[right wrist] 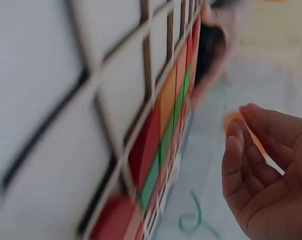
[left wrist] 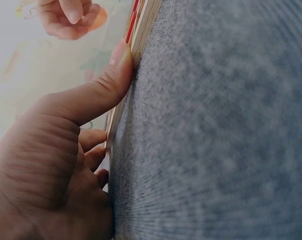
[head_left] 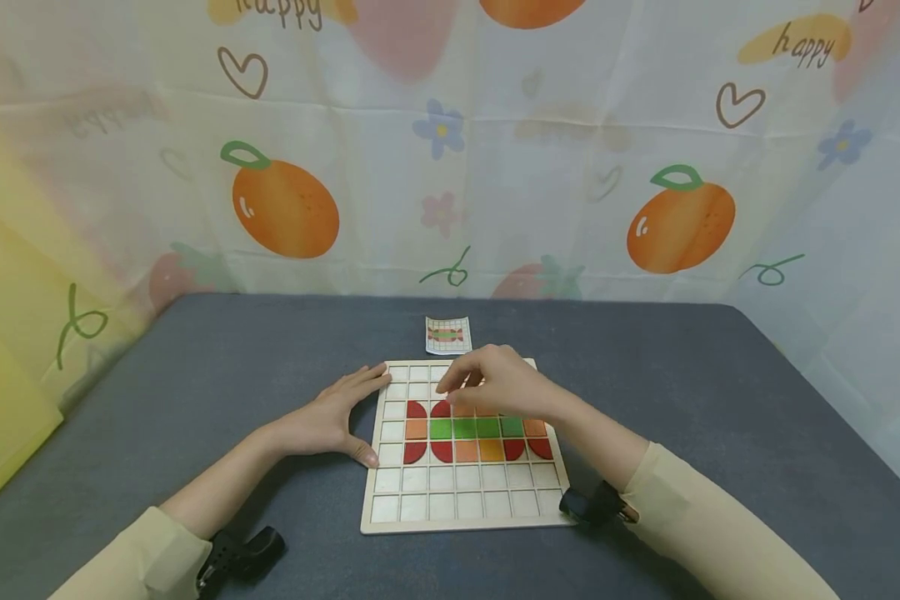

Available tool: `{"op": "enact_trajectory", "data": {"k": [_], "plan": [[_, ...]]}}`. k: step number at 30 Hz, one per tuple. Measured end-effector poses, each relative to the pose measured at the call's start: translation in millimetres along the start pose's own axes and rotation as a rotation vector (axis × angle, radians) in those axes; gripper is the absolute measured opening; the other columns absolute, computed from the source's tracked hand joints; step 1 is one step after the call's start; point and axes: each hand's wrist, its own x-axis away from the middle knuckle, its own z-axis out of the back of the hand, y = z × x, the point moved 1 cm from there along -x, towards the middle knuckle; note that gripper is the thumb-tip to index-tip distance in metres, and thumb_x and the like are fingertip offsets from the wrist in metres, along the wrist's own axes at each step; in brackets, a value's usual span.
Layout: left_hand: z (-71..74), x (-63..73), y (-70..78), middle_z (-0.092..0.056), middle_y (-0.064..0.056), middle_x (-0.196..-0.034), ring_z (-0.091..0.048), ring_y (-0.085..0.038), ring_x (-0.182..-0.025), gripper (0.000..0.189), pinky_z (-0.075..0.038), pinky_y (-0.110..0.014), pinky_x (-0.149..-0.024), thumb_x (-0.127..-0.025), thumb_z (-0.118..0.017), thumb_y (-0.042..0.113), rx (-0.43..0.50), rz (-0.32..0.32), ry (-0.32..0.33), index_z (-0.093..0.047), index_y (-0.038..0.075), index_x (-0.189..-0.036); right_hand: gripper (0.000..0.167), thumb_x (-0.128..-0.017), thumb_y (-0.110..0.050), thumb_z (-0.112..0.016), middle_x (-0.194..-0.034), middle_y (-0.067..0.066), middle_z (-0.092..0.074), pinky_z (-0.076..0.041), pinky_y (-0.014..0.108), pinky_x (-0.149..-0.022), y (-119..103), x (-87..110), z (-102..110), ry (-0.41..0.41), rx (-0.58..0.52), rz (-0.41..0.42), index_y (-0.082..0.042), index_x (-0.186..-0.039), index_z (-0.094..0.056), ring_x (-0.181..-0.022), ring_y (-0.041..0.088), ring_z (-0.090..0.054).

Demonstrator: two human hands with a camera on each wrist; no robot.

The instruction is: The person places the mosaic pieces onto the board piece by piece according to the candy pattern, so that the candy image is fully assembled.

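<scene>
A pale grid board point(head_left: 465, 505) with square cells lies on the table. Several coloured tiles fill its middle rows: green squares point(head_left: 465, 428), orange squares point(head_left: 416, 429), a yellow-orange one point(head_left: 491, 451) and red curved pieces point(head_left: 415, 452). My left hand point(head_left: 328, 418) rests at the board's left edge, thumb and fingers spread along it. In the left wrist view the thumb point(left wrist: 103, 92) presses against the board's side. Over the board's upper half hovers my right hand point(head_left: 498, 382), fingers loosely bent. No piece shows between its fingertips in the right wrist view.
A small printed card point(head_left: 447, 335) with a similar coloured pattern lies just behind the board. The dark grey table point(head_left: 217, 375) ends at a curtain point(head_left: 390, 217) printed with fruit, hearts and flowers. Each wrist wears a black device point(head_left: 240, 558).
</scene>
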Motion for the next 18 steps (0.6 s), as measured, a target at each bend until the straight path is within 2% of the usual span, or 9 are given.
{"op": "enact_trajectory", "data": {"k": [5, 11, 14, 18], "plan": [[-0.9, 0.3, 0.1, -0.017, -0.016, -0.167, -0.008, -0.048, -0.153, 0.116, -0.009, -0.077, -0.111, -0.065, -0.090, 0.043, 0.003, 0.003, 0.003, -0.028, 0.005, -0.156, 0.023, -0.095, -0.023, -0.066, -0.106, -0.001, -0.074, -0.053, 0.030, -0.078, 19.2, 20.7, 21.7, 0.118, 0.109, -0.039, -0.013, -0.114, -0.073, -0.098, 0.015, -0.066], [-2.0, 0.2, 2.0, -0.017, -0.016, -0.166, -0.008, -0.048, -0.153, 0.115, -0.010, -0.077, -0.112, -0.065, -0.090, 0.042, 0.012, 0.002, -0.005, -0.029, 0.005, -0.155, 0.032, -0.097, -0.027, -0.063, -0.126, 0.007, -0.068, -0.053, 0.046, -0.094, 47.6, 50.1, 40.6, 0.209, 0.229, -0.103, -0.011, -0.124, -0.067, -0.120, 0.029, -0.062], [-1.7, 0.5, 2.5, -0.016, -0.016, -0.167, -0.008, -0.048, -0.152, 0.115, -0.012, -0.076, -0.112, -0.065, -0.090, 0.043, 0.016, 0.004, -0.019, -0.028, 0.006, -0.155, 0.038, -0.098, -0.027, -0.062, -0.134, 0.012, -0.063, -0.045, 0.055, -0.104, 62.4, 64.6, 48.0, 0.241, 0.297, -0.134, -0.007, -0.130, -0.063, -0.129, 0.036, -0.055], [1.6, 2.9, 3.8, -0.014, -0.015, -0.167, -0.009, -0.046, -0.153, 0.108, -0.017, -0.073, -0.114, -0.073, -0.084, 0.046, 0.044, 0.030, -0.036, -0.028, 0.009, -0.156, 0.044, -0.100, -0.029, -0.059, -0.143, 0.022, -0.054, -0.035, 0.064, -0.109, 78.1, 80.9, 56.6, 0.267, 0.379, -0.184, -0.003, -0.136, -0.057, -0.136, 0.046, -0.044]]}}
